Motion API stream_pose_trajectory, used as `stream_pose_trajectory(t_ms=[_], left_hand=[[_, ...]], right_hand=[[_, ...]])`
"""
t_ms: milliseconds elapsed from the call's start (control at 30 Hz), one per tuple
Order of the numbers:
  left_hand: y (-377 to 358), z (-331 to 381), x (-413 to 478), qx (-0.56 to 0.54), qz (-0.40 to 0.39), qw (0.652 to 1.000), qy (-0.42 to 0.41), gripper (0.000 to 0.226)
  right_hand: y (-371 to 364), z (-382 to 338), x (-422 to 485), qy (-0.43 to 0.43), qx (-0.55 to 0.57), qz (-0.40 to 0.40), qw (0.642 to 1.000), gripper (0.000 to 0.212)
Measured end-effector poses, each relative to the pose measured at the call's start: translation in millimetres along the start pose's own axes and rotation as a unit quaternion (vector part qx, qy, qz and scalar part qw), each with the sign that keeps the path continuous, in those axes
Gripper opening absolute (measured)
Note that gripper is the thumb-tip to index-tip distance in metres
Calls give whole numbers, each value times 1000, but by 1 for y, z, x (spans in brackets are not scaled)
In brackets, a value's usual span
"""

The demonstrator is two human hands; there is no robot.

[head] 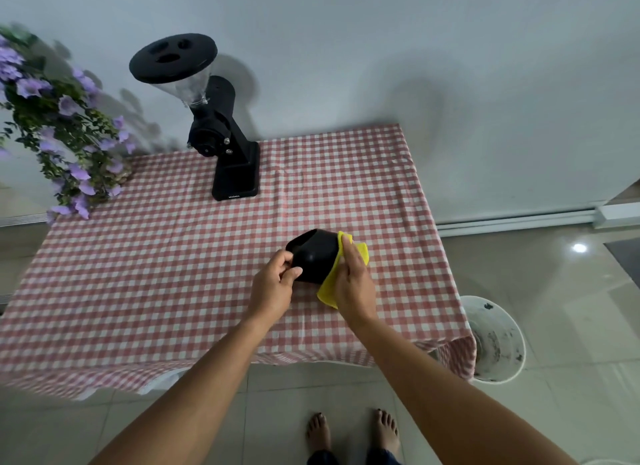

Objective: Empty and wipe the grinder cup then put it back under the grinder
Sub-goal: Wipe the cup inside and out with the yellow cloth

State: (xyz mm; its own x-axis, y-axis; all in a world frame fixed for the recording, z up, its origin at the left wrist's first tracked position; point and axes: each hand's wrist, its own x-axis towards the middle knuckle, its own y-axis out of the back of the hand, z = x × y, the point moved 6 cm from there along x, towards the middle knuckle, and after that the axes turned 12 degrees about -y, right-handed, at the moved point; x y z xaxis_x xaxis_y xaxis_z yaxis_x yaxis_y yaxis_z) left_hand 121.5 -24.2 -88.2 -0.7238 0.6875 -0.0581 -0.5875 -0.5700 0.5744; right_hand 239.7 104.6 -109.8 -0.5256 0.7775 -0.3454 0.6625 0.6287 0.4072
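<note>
The black grinder cup (317, 255) is tilted on its side above the table, its mouth facing left and away from me. My left hand (273, 284) grips it at the rim, near side. My right hand (355, 284) presses a yellow cloth (329, 293) against the cup's right side and bottom. The black grinder (227, 142) with a clear hopper and black lid stands at the far left-centre of the table; its base platform has nothing on it.
A red-and-white checked tablecloth (173, 274) covers the table. Purple artificial flowers (59, 128) hang at the far left. A white bucket (498, 340) with dark residue stands on the tiled floor beside the table's right front corner. My bare feet show below.
</note>
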Motion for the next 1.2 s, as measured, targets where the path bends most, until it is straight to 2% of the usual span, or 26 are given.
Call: stream_pose_trajectory(t_ms=[67,167,233,333,400,533,633,700,767,867,967,1033,1133,1167,1200], left_hand=[[4,-7,-3,-4,-26,999,33,20],[6,-13,-9,-31,-50,995,80,23],[7,-8,-9,-43,-35,994,92,37],[10,-1,-2,-20,-4,998,59,63],[11,0,2,-13,0,999,39,58],[12,-4,6,-19,-6,999,34,38],[11,1,6,7,-1,1000,20,38],[8,6,5,30,19,999,5,42],[5,10,3,44,31,999,-2,42],[1,11,3,62,28,998,-15,41],[1,11,2,98,33,994,-32,40],[1,11,0,108,38,993,-38,38],[-1,13,-1,118,39,992,-32,39],[-2,13,-1,123,39,991,-30,40],[-1,13,-1,126,37,991,-30,39]], right_hand=[[1,-4,-9,39,-35,-3,999,46],[1,4,-18,53,-29,8,998,45],[-1,8,-22,42,3,19,999,43],[-1,10,-25,63,6,38,997,41],[-2,11,-24,81,-4,41,996,40],[11,11,-19,56,41,73,995,40],[25,2,-18,68,45,117,990,39],[24,2,-14,89,33,113,989,32],[19,5,-11,145,-13,108,983,28],[8,8,-14,247,-99,115,957,28],[-2,3,-22,314,-114,102,937,29],[-2,0,-19,276,-93,102,951,30],[10,8,-1,62,13,112,992,32],[10,7,0,31,28,113,993,32],[8,2,-3,45,22,110,993,33]])
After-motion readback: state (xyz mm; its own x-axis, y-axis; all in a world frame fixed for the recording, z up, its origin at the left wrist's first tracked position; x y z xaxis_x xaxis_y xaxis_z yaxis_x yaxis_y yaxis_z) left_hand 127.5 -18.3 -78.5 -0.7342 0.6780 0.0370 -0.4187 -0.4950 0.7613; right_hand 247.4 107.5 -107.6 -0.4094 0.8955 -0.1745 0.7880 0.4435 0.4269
